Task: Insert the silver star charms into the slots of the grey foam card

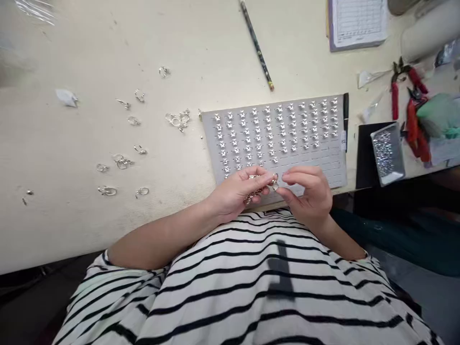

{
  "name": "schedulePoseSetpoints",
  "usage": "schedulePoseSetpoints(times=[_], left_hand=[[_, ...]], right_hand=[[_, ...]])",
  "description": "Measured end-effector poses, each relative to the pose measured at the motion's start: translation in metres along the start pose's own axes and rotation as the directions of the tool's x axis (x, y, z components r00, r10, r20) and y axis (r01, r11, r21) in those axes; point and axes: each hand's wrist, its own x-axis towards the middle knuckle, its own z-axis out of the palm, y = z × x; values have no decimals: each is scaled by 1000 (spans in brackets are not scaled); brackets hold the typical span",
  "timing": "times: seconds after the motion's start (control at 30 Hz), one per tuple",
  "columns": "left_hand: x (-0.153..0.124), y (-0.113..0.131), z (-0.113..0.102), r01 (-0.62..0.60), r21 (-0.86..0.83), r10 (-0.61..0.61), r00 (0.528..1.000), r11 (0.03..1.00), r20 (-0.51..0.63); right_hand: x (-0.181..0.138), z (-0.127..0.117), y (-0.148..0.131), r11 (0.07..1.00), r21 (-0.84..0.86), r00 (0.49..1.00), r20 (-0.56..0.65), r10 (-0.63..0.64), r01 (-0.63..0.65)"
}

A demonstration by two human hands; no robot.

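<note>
My left hand (pixel 247 189) is closed around a bunch of silver rings (pixel 252 192), some lying across its curled fingers. At its thumb and fingertip one ring (pixel 275 183) sticks out toward the right. My right hand (pixel 311 191) faces that ring, thumb and forefinger apart; whether the thumb tip touches it I cannot tell. Beneath both hands lies a grey display pad (pixel 309 165) with slits. Rings with bright flower-like tops stand in rows over most of it, while slits at its lower right hold none. My hands hide part of its near edge.
Loose rings (pixel 122 162) and a small ring cluster (pixel 178 120) lie to the left. A pencil (pixel 257 45) and a paper pad (pixel 357 24) are at the back. Red-handled pliers (pixel 417 129) and a tray of tiny sparkling pieces (pixel 388 153) sit at the right.
</note>
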Motion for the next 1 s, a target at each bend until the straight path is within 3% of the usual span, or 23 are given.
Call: schedulePoseSetpoints(times=[0.17,0.37,0.5,0.6,0.77,0.87,1.0], left_hand=[[4,1,0,-6,-9,5,1000,1000,-16],[4,2,-4,-24,-6,24,999,1000,-22],[4,4,-4,-59,-3,59,996,998,-67],[4,5,-4,-55,-18,53,996,998,-77],[5,4,-5,-32,-3,31,998,999,-60],[4,3,-4,-17,12,18,997,1000,-69],[4,3,-2,-28,4,29,994,1000,-101]], right_hand=[[0,6,-2,998,-16,998,16,67,-66],[1,2,7,935,170,950,27,310,-310],[1,-6,27,899,-41,899,43,437,-435],[1,-9,39,879,-245,883,134,449,-410],[3,-7,41,885,-387,902,229,365,-260],[6,-4,40,882,-416,911,237,338,-219],[6,0,44,877,-401,925,150,349,-265]])
